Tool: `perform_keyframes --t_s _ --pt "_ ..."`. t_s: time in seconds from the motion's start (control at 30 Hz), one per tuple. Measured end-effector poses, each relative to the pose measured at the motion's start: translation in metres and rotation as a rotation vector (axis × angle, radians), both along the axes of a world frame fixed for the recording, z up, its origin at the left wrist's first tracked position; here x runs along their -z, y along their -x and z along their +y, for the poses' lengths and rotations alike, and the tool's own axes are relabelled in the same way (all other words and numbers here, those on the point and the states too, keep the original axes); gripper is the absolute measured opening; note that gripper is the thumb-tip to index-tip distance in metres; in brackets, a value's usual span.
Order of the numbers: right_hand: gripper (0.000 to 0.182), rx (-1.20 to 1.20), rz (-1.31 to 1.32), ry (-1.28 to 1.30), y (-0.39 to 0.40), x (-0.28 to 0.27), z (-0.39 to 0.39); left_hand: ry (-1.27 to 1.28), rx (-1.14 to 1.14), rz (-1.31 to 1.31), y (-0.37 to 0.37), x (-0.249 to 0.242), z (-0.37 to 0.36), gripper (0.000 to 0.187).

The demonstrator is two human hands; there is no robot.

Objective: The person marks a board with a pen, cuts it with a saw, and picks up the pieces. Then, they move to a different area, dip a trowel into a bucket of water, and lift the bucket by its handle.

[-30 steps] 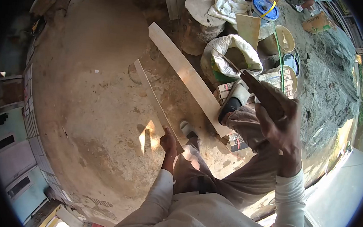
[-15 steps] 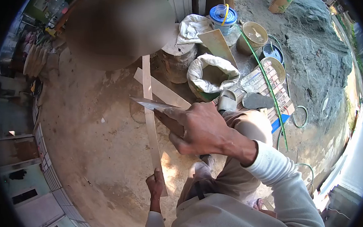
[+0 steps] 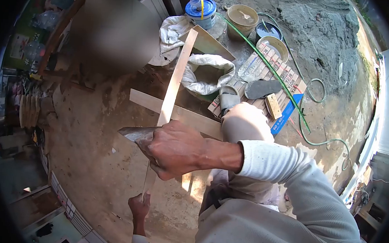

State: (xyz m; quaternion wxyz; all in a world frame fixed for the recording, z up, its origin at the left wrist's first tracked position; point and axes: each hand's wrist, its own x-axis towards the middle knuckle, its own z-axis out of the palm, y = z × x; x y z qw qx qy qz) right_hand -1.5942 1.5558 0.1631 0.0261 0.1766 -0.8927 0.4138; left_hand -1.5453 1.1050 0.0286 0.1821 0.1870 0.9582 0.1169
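My right hand is closed around a pointed metal trowel, its tip facing left. Most of its handle is hidden by my fingers. Lower down, my left hand grips the near end of a long, thin wooden strip. The strip slants up and away from me, passing behind my right hand. A second wooden board crosses beneath it, its right end close to my knee.
An open white sack stands ahead, with a blue-lidded bucket and a mud-stained bucket behind. Sandals and a wood block lie on tile boxes at right. A green hose trails there. Another person is upper left.
My right hand and the trowel have moved left and down, now overlapping the strip. The strip's far end has swung right, and my left hand has shifted left and lower. The view has turned.
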Motion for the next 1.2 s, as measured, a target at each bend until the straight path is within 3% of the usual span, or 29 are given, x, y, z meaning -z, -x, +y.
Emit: perform_keyframes --t_s 0.17,0.3,0.43,0.63,0.7,0.87,1.07,1.17,1.2 --pt "0.021 0.033 0.04 0.066 0.003 -0.01 0.001 0.283 0.206 0.168 0.103 -0.089 0.047 0.044" --pt "0.028 0.011 0.037 0.036 0.003 -0.013 0.011 0.315 0.293 0.228 0.181 -0.139 0.128 0.042" --pt "0.038 0.236 0.117 0.157 0.001 -0.014 0.024 0.382 0.474 0.383 0.255 -0.163 0.203 0.04" --pt "0.045 0.467 0.342 0.517 -0.015 -0.03 0.073 0.135 0.804 0.468 0.333 -0.146 0.29 0.022" --pt "0.045 0.551 0.463 0.543 -0.015 -0.029 0.08 0.066 0.944 0.681 0.343 -0.138 0.318 0.019" --pt "0.045 0.65 0.473 0.5 -0.012 -0.022 0.101 -0.138 0.915 0.539 0.387 -0.098 0.376 0.026" --pt "0.047 0.734 0.51 0.535 -0.016 -0.028 0.117 0.645 0.896 0.523 0.368 -0.089 0.542 0.046" --pt "0.049 0.773 0.495 0.504 -0.025 -0.029 0.123 0.627 1.004 0.549 0.375 -0.07 0.587 0.046" --pt "0.05 0.79 0.482 0.49 -0.029 -0.028 0.124 0.455 0.998 0.684 0.381 -0.056 0.595 0.042"
